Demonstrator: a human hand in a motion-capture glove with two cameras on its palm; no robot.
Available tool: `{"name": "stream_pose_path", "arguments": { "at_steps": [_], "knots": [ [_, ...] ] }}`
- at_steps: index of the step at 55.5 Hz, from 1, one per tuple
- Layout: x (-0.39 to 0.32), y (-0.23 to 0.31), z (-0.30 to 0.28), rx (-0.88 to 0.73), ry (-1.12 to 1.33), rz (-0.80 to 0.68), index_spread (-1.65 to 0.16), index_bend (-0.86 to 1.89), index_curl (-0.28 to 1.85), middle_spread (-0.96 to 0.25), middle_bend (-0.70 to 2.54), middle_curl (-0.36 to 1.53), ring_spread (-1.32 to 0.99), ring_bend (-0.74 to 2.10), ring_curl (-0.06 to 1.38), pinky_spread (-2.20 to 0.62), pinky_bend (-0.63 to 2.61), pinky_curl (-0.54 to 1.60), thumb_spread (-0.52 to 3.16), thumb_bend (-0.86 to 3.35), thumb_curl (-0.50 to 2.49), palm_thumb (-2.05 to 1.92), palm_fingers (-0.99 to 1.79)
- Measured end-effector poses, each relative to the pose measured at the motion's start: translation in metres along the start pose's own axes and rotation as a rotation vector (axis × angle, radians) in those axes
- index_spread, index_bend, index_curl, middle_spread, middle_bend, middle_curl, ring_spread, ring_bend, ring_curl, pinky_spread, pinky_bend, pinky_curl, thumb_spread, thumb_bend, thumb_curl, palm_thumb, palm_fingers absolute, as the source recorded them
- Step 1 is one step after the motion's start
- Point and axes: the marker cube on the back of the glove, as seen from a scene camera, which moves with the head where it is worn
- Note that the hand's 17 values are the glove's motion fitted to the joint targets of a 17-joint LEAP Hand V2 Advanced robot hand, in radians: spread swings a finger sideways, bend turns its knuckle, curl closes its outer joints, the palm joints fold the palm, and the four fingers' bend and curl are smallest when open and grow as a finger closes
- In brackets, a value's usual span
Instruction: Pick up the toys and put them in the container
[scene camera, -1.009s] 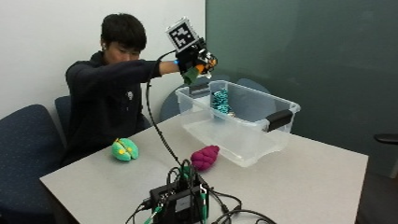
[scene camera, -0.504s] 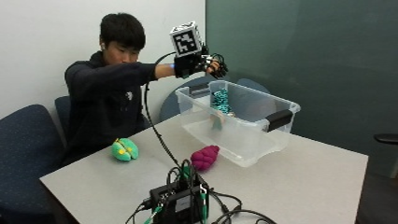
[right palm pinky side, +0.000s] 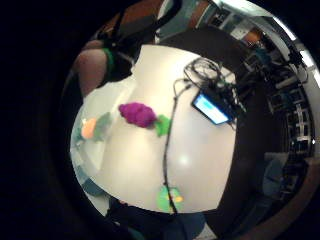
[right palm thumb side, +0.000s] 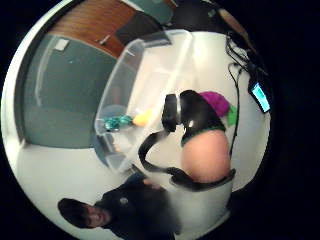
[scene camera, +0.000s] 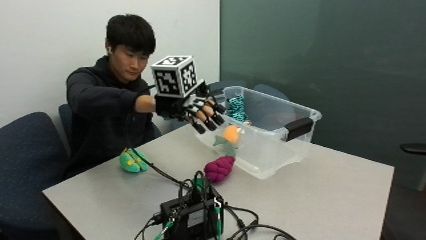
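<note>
My gloved right hand (scene camera: 194, 111) hovers open with fingers spread, just off the near end of the clear plastic container (scene camera: 293, 145) and above the table. An orange and teal toy (scene camera: 229, 136) lies inside the container against its near wall, also seen as the orange toy (right palm pinky side: 89, 128) in the little finger side view. A teal toy (scene camera: 236, 107) sits deeper inside, and the teal toy (right palm thumb side: 117, 121) shows in the thumb side view too. A purple toy (scene camera: 219, 168) lies on the table beside the container. A green and yellow toy (scene camera: 133, 161) lies near the person's edge.
A black electronics box with a tangle of wires (scene camera: 193, 214) sits at the table's front edge. Blue chairs (scene camera: 26, 150) stand behind the table (scene camera: 333, 200). The container has a black latch handle (scene camera: 299, 128) on its end.
The hand held the orange toy above the container; it has let go, and the toy now lies inside. The hand has drawn back toward the person and lower.
</note>
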Motion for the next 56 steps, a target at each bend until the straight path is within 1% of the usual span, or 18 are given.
{"name": "stream_pose_path", "arguments": {
  "at_steps": [1,4,11,20,29,32,34,35,36,37,39,43,44,46,51,56],
  "knots": [
    [0.003,-0.001,0.005,-0.015,0.008,0.001,-0.22,0.14,0.58,-0.07,0.59,0.44,-0.19,1.04,0.33,-0.11,0.96,0.41,1.54,0.04,0.31,0.08,0.11],
    [0.01,-0.004,0.021,-0.061,0.03,0.001,-0.22,0.1,0.54,-0.07,0.56,0.43,-0.18,0.98,0.32,-0.09,0.99,0.41,1.54,0.05,0.32,0.11,-0.04],
    [0.016,-0.015,0.066,-0.157,0.049,-0.005,-0.2,0.09,0.45,-0.05,0.48,0.4,-0.17,0.86,0.26,-0.06,1.01,0.4,1.49,0.06,0.34,0.17,-0.16],
    [0.017,-0.03,0.119,-0.242,0.07,-0.008,-0.18,0.07,0.37,-0.05,0.37,0.37,-0.15,0.76,0.23,-0.04,0.99,0.38,1.39,0.02,0.35,0.19,-0.19],
    [0.015,-0.038,0.162,-0.263,0.103,-0.019,-0.16,0.06,0.29,-0.05,0.31,0.36,-0.14,0.73,0.22,-0.03,0.98,0.38,1.32,-0.01,0.34,0.19,-0.15],
    [0.012,-0.038,0.173,-0.22,0.098,-0.025,-0.18,0.04,0.26,-0.06,0.29,0.36,-0.16,0.79,0.24,-0.05,1.03,0.38,1.31,-0.01,0.34,0.2,-0.06],
    [0.011,-0.039,0.176,-0.185,0.075,-0.022,-0.2,0.02,0.24,-0.07,0.31,0.37,-0.2,0.91,0.27,-0.11,1.09,0.39,1.31,-0.01,0.34,0.21,0.1],
    [0.011,-0.04,0.176,-0.169,0.06,-0.021,-0.22,0.0,0.21,-0.09,0.39,0.39,-0.23,1.01,0.3,-0.17,1.15,0.4,1.32,0.0,0.34,0.22,0.34],
    [0.011,-0.04,0.176,-0.154,0.044,-0.021,-0.22,-0.01,0.18,-0.1,0.43,0.39,-0.24,1.01,0.27,-0.19,1.15,0.37,1.32,0.0,0.34,0.23,0.38],
    [0.012,-0.041,0.176,-0.139,0.03,-0.022,-0.23,0.01,0.18,-0.12,0.49,0.41,-0.25,1.03,0.28,-0.22,1.16,0.38,1.33,0.01,0.34,0.24,0.46],
    [0.012,-0.041,0.175,-0.109,0.01,-0.025,-0.23,0.05,0.17,-0.13,0.59,0.45,-0.27,1.07,0.3,-0.26,1.19,0.39,1.36,0.03,0.35,0.29,0.6],
    [0.015,-0.039,0.17,-0.041,0.003,-0.021,-0.21,0.08,0.15,-0.17,0.74,0.52,-0.3,1.25,0.37,-0.3,1.25,0.43,1.41,0.09,0.37,0.39,0.85],
    [0.016,-0.038,0.168,-0.026,0.001,-0.018,-0.2,0.08,0.15,-0.17,0.75,0.52,-0.3,1.27,0.38,-0.31,1.25,0.43,1.42,0.09,0.37,0.4,0.85],
    [0.017,-0.035,0.164,0.004,-0.003,-0.01,-0.19,0.12,0.15,-0.17,0.83,0.56,-0.31,1.36,0.41,-0.32,1.28,0.45,1.41,0.12,0.4,0.47,1.03],
    [0.018,-0.028,0.151,0.064,-0.022,0.008,-0.17,0.17,0.16,-0.18,0.92,0.61,-0.29,1.45,0.48,-0.35,1.26,0.48,1.39,0.16,0.44,0.56,1.12],
    [0.019,-0.02,0.121,0.117,-0.033,0.014,-0.17,0.18,0.18,-0.18,1.01,0.65,-0.28,1.49,0.51,-0.36,1.24,0.5,1.32,0.16,0.48,0.61,1.14]
  ]
}}
